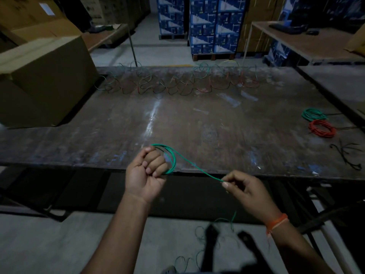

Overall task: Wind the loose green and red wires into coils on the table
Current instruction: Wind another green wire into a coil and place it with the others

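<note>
Looping over the near edge of the desk (197, 119), green wire (189, 162): a few turns gripped in the curled left hand (147, 172), one strand running to the right hand (242, 187), which pinches it between thumb and fingertip; the slack trails to the floor below. Finished green coil (313, 114) and red coil (322, 128) lie side by side near the right edge, black ties (346, 155) just nearer. Tangled loose wires (177, 82), green and red, line the far edge. Cardboard box (45, 80) occupies the far left corner. Desk middle bare, scuffed. Stacked blue cartons (213, 26) stand beyond.
</note>
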The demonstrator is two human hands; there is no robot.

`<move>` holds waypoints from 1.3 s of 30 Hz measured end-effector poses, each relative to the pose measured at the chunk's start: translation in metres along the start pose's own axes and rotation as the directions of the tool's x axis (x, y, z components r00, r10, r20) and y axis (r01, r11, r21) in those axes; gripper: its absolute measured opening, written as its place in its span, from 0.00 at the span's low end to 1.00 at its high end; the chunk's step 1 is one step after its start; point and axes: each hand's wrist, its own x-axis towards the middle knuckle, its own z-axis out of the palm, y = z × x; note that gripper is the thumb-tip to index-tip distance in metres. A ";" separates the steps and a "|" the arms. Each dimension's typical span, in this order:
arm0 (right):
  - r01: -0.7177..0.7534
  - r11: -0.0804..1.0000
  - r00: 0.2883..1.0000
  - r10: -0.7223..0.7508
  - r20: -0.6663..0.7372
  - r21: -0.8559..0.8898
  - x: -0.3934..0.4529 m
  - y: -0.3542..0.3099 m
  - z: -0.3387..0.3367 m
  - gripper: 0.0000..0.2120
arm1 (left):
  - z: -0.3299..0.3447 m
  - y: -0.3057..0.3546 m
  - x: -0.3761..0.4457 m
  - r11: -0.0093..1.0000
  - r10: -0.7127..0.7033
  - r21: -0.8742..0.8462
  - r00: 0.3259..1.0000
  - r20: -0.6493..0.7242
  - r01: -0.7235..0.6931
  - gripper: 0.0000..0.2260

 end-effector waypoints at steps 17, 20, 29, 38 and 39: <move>0.519 0.824 0.854 -0.512 0.093 -0.226 0.035 -0.107 0.017 0.06 | 0.014 -0.065 -0.002 0.526 0.218 0.850 0.969 -0.113 -0.019 0.12; 0.485 0.859 0.875 -0.476 0.089 -0.168 0.044 -0.107 0.014 0.08 | 0.021 -0.061 -0.004 0.588 0.170 0.808 0.972 -0.164 0.033 0.11; 0.246 0.966 0.968 -0.240 -0.078 0.074 0.055 -0.087 0.026 0.05 | 0.020 -0.046 -0.016 0.840 -0.120 0.519 0.987 -0.111 0.161 0.13; 0.020 0.939 0.978 -0.091 0.189 0.344 0.051 -0.075 0.054 0.21 | 0.010 -0.024 -0.018 0.951 -0.187 0.244 0.981 -0.045 0.192 0.11; 0.028 0.950 0.979 -0.088 0.182 0.312 0.055 -0.074 0.057 0.21 | 0.009 -0.022 -0.018 0.949 -0.202 0.240 0.979 -0.026 0.203 0.11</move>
